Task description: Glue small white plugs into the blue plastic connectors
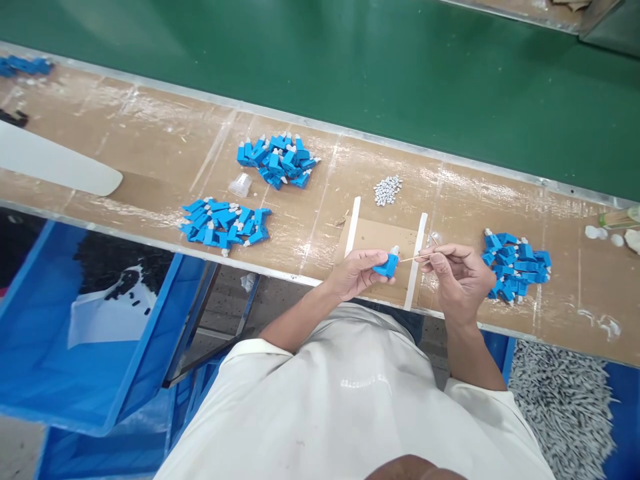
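Note:
My left hand (pixel 357 275) pinches a small blue plastic block (pixel 387 266) with a white piece at its top. Between the thumb and fingers of my right hand (pixel 459 277) is a thin wooden stick (pixel 411 258), its tip pointing left at the block. Whether the tip touches the block, I cannot tell. Both hands are over a cardboard patch (pixel 383 235) flanked by two white strips. Just beyond lies a small heap of grey-white bits (pixel 388 190). Right of my right hand is a pile of blue blocks (pixel 517 267).
Two more piles of blue blocks (pixel 280 160) (pixel 225 223) lie left, with a small clear cup (pixel 241 185) near them. A green surface (pixel 320 73) runs behind the bench. Blue bins (pixel 150 353) stand below left; grey-white pieces (pixel 560 400) fill one at lower right.

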The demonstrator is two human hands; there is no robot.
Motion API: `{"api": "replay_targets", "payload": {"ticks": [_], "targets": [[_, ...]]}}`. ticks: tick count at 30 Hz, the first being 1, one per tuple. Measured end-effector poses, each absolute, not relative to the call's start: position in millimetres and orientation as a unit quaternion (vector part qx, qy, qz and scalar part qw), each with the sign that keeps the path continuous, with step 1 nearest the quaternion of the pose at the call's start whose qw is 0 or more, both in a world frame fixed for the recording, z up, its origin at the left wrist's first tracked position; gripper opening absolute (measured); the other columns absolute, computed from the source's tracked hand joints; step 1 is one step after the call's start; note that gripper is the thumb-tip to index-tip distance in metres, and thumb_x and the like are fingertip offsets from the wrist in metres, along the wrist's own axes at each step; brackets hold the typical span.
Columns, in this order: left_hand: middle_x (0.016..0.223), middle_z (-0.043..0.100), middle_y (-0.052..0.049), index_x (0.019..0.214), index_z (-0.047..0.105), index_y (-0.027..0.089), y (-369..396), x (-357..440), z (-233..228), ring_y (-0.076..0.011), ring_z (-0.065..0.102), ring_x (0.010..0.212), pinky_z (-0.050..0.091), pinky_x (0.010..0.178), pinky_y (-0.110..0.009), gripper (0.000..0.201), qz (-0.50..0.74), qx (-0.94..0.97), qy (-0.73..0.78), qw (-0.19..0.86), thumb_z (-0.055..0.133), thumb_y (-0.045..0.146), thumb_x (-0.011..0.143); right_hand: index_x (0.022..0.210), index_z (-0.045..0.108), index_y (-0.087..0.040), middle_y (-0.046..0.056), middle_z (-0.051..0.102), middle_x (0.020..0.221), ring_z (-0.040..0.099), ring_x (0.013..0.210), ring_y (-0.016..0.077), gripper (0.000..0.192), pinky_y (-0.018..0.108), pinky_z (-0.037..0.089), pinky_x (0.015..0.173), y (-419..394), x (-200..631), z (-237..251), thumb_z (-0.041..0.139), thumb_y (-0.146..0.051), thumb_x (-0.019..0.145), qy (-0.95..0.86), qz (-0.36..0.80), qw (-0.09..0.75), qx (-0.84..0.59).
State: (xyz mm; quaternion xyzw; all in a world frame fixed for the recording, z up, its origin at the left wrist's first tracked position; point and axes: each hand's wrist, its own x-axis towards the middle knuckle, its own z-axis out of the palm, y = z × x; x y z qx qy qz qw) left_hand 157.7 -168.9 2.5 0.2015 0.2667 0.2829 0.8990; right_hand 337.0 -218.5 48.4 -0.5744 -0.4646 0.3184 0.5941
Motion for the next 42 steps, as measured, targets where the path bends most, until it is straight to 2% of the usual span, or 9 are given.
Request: {"api": "replay_targets", "payload": {"ticks": [9,19,28,32,36,38,42], "targets": [[0.074,0.07,-0.005,0.088,0.072,0.006,-169,158,2,-0.0111,0.07,0.063,0.055,0.059,-0.017,0.038,0.271,0.204,0.277,0.899,0.086,0.039,0.075,0.094,0.071,-0.021,0.004,0.08,0.085,0.075,0.067,0.0181,0.014,0.031,0.065,0.057,-221,334,46,0.075,-0.034,0.091,-0.54,0.227,0.586,-0.559],[0.072,0.068,-0.005,0.081,0.07,0.008,-168,159,-3,-0.0137,0.071,0.069,0.054,0.059,-0.016,0.043,0.271,0.208,0.266,0.901,0.089,0.045,0.069,0.1,0.071,-0.023,0.004,0.079,0.092,0.075,0.069,0.0157,0.006,0.029,0.064,0.062,-221,337,39,0.07,-0.023,0.095,-0.595,0.211,0.56,-0.536],[0.072,0.068,-0.005,0.079,0.07,0.007,-167,159,0,-0.0114,0.069,0.062,0.054,0.057,-0.016,0.041,0.278,0.201,0.249,0.906,0.09,0.042,0.07,0.101,0.071,-0.024,0.003,0.079,0.089,0.074,0.07,0.0174,0.008,0.031,0.062,0.062,-219,339,39,0.068,-0.02,0.095,-0.638,0.176,0.531,-0.53],[0.072,0.07,-0.006,0.08,0.072,0.006,-166,157,0,-0.0121,0.07,0.062,0.054,0.056,-0.015,0.036,0.277,0.192,0.245,0.909,0.088,0.037,0.072,0.097,0.071,-0.024,0.003,0.079,0.087,0.074,0.07,0.0175,0.003,0.031,0.062,0.062,-218,336,43,0.07,-0.024,0.094,-0.605,0.206,0.558,-0.53],[0.076,0.073,-0.009,0.09,0.074,0.004,-163,153,-1,-0.012,0.071,0.061,0.055,0.053,-0.014,0.021,0.258,0.159,0.256,0.918,0.077,0.023,0.082,0.094,0.069,-0.023,0.003,0.077,0.085,0.072,0.067,0.0172,0.009,0.031,0.061,0.059,-217,338,45,0.071,-0.032,0.093,-0.521,0.231,0.613,-0.547],[0.074,0.074,-0.01,0.094,0.074,0.003,-160,149,-2,-0.0124,0.071,0.059,0.054,0.052,-0.014,0.018,0.257,0.136,0.269,0.918,0.07,0.018,0.086,0.093,0.07,-0.023,0.004,0.075,0.087,0.071,0.073,0.0181,0.011,0.031,0.061,0.059,-218,341,40,0.071,-0.034,0.093,-0.523,0.252,0.59,-0.561],[0.07,0.073,-0.01,0.097,0.072,0.002,-155,141,-4,-0.0135,0.071,0.056,0.055,0.05,-0.015,0.018,0.285,0.096,0.298,0.906,0.061,0.013,0.089,0.09,0.071,-0.023,0.006,0.072,0.091,0.069,0.084,0.0205,0.015,0.033,0.06,0.065,-223,340,24,0.066,-0.036,0.094,-0.595,0.266,0.465,-0.599]]}}
